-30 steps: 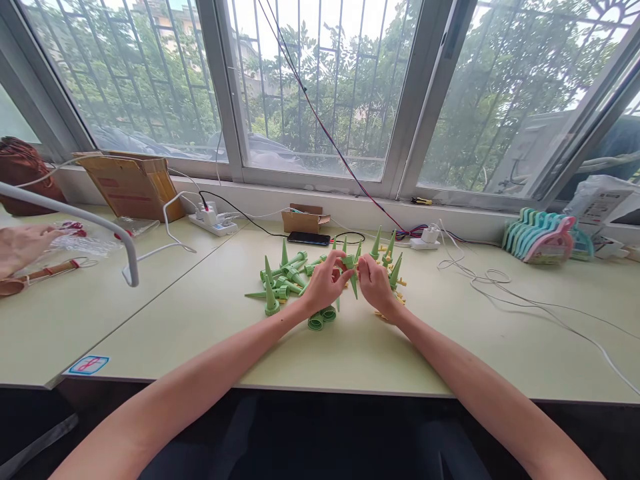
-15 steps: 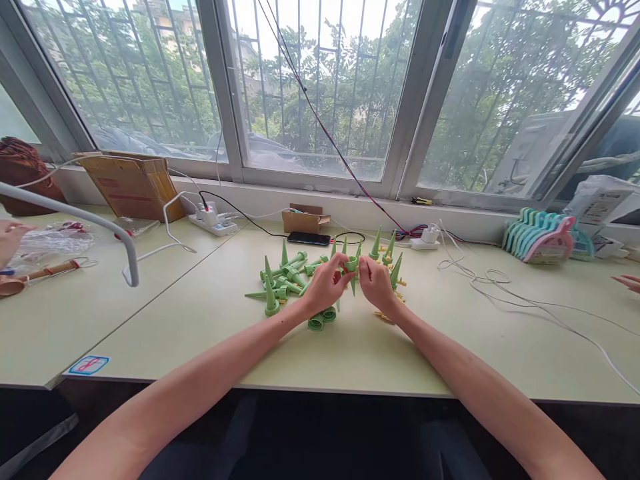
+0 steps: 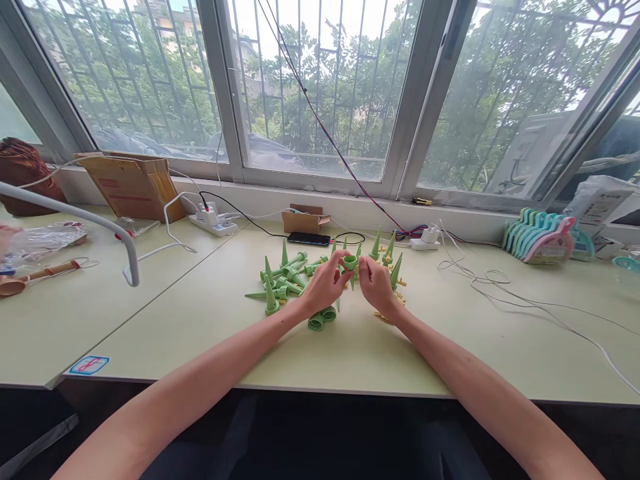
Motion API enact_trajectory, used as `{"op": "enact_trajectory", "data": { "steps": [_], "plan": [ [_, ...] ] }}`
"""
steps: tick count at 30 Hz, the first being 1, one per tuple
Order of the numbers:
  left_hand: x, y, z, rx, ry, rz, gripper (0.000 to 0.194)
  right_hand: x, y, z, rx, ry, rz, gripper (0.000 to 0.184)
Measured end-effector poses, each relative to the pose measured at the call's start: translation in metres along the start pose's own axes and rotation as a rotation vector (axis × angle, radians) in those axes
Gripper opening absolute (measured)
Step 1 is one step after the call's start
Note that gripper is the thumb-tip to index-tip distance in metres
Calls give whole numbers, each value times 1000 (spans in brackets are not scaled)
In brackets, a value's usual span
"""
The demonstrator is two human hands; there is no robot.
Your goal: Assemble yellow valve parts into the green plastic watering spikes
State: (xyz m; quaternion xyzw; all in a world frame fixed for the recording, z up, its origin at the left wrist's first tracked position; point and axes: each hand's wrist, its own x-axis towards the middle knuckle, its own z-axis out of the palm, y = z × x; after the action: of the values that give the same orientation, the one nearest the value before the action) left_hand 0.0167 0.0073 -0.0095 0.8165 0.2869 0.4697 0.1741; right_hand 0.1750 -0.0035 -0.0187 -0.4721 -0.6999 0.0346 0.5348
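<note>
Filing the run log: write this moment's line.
left hand: holds green spike | right hand: beside it, grip unclear | table: other green spikes, yellow pieces

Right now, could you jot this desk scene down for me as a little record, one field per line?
left hand: pinching a green spike, open end up, tip down
right hand: fingers curled closed beside that spike; anything inside is hidden
left group: more green spikes, some standing, some lying
right group: upright spikes, with small yellow pieces nearby
behind: black phone before a small cardboard box
far right: row of teal and pink hangers
</note>
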Motion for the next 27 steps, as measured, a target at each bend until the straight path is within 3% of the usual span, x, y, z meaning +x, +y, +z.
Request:
{"op": "enact_trajectory", "data": {
  "steps": [8,12,16,27],
  "plan": [
    [1,-2,0,9,14,-11,33,-2,-7,-1,-4,2,-18,40],
    [2,3,-1,-73,46,-88,36,-3,-8,0,-3,-11,-39,40],
    [4,7,-2,-198,72,-221,42,-3,-7,1,-1,-9,-38,40],
    [7,9,-1,-622,-37,-428,53,-5,-7,0,28,-54,-40,39]
  ]
}}
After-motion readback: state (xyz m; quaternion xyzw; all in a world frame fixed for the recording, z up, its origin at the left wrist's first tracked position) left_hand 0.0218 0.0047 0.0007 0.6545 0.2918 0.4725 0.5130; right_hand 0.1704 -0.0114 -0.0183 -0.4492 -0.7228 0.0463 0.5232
